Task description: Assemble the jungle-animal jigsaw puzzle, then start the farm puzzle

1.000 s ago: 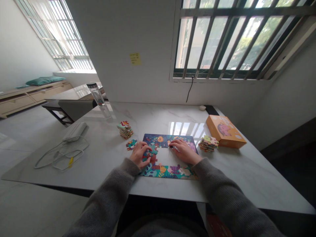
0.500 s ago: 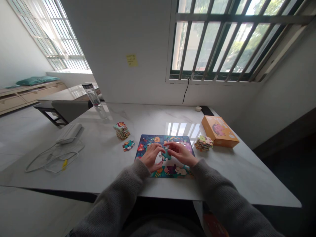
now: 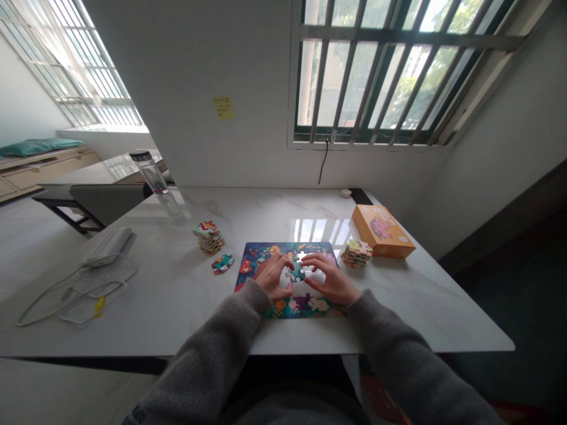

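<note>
A colourful jigsaw puzzle [image 3: 301,314] lies partly assembled on the table, with a white gap in its middle. A teal puzzle piece [image 3: 297,273] sits in that gap, between my hands. My left hand [image 3: 274,277] curves over the puzzle's left half, thumb and fingers apart, with fingertips close to the piece's left side. On the other side, my right hand [image 3: 330,281] has its fingers stretched towards the piece and its thumb held away from them. Neither hand grips anything. Both hands cover parts of the picture, and whether the fingertips touch the puzzle I cannot tell.
Left of the puzzle stand a stack of puzzle pieces [image 3: 208,237] and a loose piece [image 3: 222,264]. Another stack [image 3: 357,254] is at the right, beside an orange box [image 3: 384,232]. A glass bottle [image 3: 153,177], a white device [image 3: 108,248] and its cable [image 3: 71,319] are further left.
My right thumb and fingers have spread wider and drawn slightly back from the teal piece. My left hand's thumb and fingers stay apart beside it. The view has swung a little to the right.
</note>
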Motion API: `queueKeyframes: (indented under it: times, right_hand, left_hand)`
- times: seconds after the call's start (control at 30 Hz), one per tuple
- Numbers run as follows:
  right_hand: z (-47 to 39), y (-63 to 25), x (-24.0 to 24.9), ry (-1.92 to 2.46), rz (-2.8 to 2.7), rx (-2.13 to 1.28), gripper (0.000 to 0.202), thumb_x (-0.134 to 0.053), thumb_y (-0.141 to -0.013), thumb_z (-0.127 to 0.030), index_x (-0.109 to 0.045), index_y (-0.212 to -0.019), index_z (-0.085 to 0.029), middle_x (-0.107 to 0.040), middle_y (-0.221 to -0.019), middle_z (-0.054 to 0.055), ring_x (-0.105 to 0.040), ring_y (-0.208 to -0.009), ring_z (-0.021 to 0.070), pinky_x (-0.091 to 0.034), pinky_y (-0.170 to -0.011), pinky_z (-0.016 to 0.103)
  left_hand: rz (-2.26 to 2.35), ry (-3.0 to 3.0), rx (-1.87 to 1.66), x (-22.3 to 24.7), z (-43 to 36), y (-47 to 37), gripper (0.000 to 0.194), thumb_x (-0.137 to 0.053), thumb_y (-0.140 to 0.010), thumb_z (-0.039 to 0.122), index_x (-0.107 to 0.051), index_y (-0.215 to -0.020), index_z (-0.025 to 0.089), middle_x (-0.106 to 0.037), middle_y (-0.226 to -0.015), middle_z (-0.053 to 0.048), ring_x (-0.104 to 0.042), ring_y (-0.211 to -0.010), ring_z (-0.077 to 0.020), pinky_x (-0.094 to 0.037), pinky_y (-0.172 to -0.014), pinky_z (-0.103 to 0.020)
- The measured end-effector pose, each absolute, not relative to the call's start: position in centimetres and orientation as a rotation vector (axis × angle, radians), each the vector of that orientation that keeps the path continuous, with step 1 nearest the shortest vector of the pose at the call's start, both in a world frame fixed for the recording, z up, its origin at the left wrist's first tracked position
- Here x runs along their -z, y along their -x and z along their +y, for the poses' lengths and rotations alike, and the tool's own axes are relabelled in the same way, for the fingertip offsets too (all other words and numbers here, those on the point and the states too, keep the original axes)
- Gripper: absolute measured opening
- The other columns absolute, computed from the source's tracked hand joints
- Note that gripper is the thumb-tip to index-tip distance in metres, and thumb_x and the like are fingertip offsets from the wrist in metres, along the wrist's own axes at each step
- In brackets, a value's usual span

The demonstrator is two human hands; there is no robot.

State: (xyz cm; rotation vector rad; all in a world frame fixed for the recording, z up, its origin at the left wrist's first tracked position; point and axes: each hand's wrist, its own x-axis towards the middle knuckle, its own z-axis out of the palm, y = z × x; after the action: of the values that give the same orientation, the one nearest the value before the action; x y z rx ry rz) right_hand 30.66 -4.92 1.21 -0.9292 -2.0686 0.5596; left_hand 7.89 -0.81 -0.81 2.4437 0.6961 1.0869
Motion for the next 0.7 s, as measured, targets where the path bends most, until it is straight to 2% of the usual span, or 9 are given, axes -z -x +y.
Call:
queueKeyframes:
  times: [0.1,0.2,0.3,0.4,0.47,0.6,0.7]
  right_hand:
    - [-6.1,-30.9,-0.8,0.951,-2.095,-0.593,0.024,-0.065,-0.090,-0.024,-0.064,-0.114,-0.025,-0.057,-0.131,0.011,-0.056,-0.122,0.0244,-0.059,-0.084,0.035]
    - [-6.5,-30.9,-0.4,0.974,-2.103,-0.572,0.018,-0.065,-0.091,-0.024,-0.064,-0.109,-0.025,-0.059,-0.127,0.010,-0.059,-0.118,0.0233,-0.058,-0.088,0.037]
    - [-6.7,-31.3,-0.1,0.978,-2.120,-0.493,0.025,-0.067,-0.091,-0.025,-0.062,-0.115,-0.025,-0.062,-0.120,0.009,-0.061,-0.113,0.0229,-0.054,-0.097,0.041]
    - [-7.1,-32.2,0.1,1.027,-2.142,-0.419,0.029,-0.067,-0.091,-0.026,-0.062,-0.119,-0.025,-0.062,-0.119,0.009,-0.060,-0.113,0.0238,-0.052,-0.098,0.042]
    - [-7.4,-32.8,0.3,1.079,-2.165,-0.362,0.025,-0.067,-0.091,-0.026,-0.064,-0.116,-0.025,-0.063,-0.118,0.009,-0.060,-0.113,0.0246,-0.051,-0.098,0.043]
    - [-7.9,-33.2,0.8,1.180,-2.226,-0.257,0.020,-0.068,-0.091,-0.024,-0.069,-0.110,-0.026,-0.063,-0.119,0.009,-0.059,-0.113,0.0260,-0.049,-0.098,0.045]
    - [-8.1,-32.9,1.1,1.227,-2.251,-0.210,0.017,-0.067,-0.092,-0.024,-0.071,-0.107,-0.027,-0.063,-0.119,0.009,-0.059,-0.112,0.0262,-0.047,-0.098,0.046]
  left_hand:
    - [0.644,-2.379,-1.054,1.1,-1.2,-7.9,0.037,-0.066,-0.065,0.011,-0.053,-0.099,0.020,-0.050,-0.109,-0.007,-0.052,-0.105,-0.0250,-0.050,-0.090,-0.038]
    - [0.642,-2.329,-1.003,1.3,-1.6,-8.0,0.034,-0.066,-0.066,0.011,-0.054,-0.097,0.020,-0.050,-0.107,-0.007,-0.053,-0.103,-0.0236,-0.052,-0.087,-0.036]
    - [0.621,-2.343,-0.951,1.4,-1.9,-8.0,0.040,-0.066,-0.069,0.013,-0.055,-0.106,0.021,-0.051,-0.110,-0.007,-0.053,-0.106,-0.0241,-0.050,-0.094,-0.039]
    - [0.617,-2.376,-0.945,1.3,-1.9,-7.8,0.047,-0.062,-0.071,0.012,-0.054,-0.117,0.021,-0.051,-0.120,-0.010,-0.051,-0.117,-0.0261,-0.045,-0.105,-0.043]
    - [0.671,-2.404,-0.963,1.3,-1.8,-7.7,0.042,-0.057,-0.072,0.009,-0.057,-0.112,0.020,-0.055,-0.118,-0.010,-0.052,-0.116,-0.0260,-0.044,-0.105,-0.043]
    - [0.749,-2.518,-0.886,1.7,-1.3,-7.5,0.022,-0.053,-0.076,0.010,-0.064,-0.093,0.020,-0.064,-0.097,-0.006,-0.057,-0.095,-0.0238,-0.046,-0.092,-0.040]
    - [0.731,-2.570,-0.782,2.1,-1.1,-7.4,0.020,-0.054,-0.076,0.010,-0.068,-0.086,0.021,-0.067,-0.092,-0.005,-0.057,-0.090,-0.0225,-0.045,-0.087,-0.038]
